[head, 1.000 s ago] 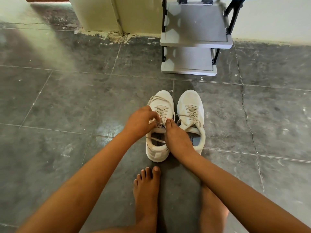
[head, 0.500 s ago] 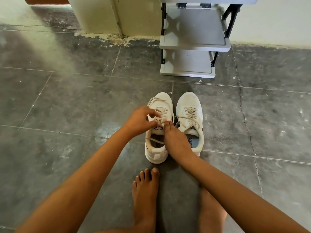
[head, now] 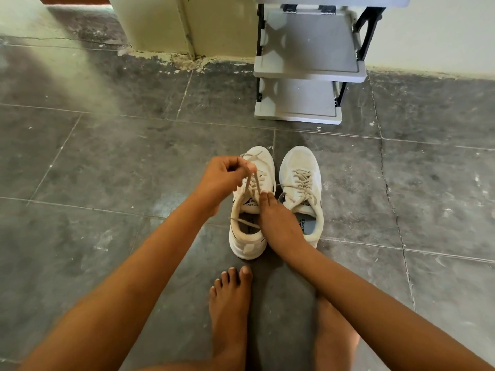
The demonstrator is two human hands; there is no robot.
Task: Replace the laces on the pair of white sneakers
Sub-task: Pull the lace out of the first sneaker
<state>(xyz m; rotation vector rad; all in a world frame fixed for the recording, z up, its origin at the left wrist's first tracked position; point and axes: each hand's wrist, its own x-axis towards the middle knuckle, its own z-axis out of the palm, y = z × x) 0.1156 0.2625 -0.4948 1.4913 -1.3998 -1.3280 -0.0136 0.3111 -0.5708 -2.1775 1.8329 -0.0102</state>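
Two white sneakers stand side by side on the grey floor, toes pointing away from me. My left hand (head: 223, 178) pinches the beige lace (head: 253, 183) of the left sneaker (head: 250, 236) and holds it pulled up and to the left, above the toe. My right hand (head: 278, 220) rests on the left sneaker's tongue and collar, fingers laid flat against it. A loose lace end lies across that shoe's opening. The right sneaker (head: 301, 162) stays laced, its beige lace (head: 302, 183) untouched.
A grey plastic shoe rack (head: 308, 76) with black posts stands against the wall beyond the sneakers. My bare left foot (head: 230, 303) lies just in front of the shoes, my right foot (head: 332, 338) under my right forearm. Dark floor tiles (head: 107, 170) spread left and right.
My left hand has risen and moved left, drawing the left sneaker's lace out into a taut loop. My right hand has stayed pressed on that shoe.
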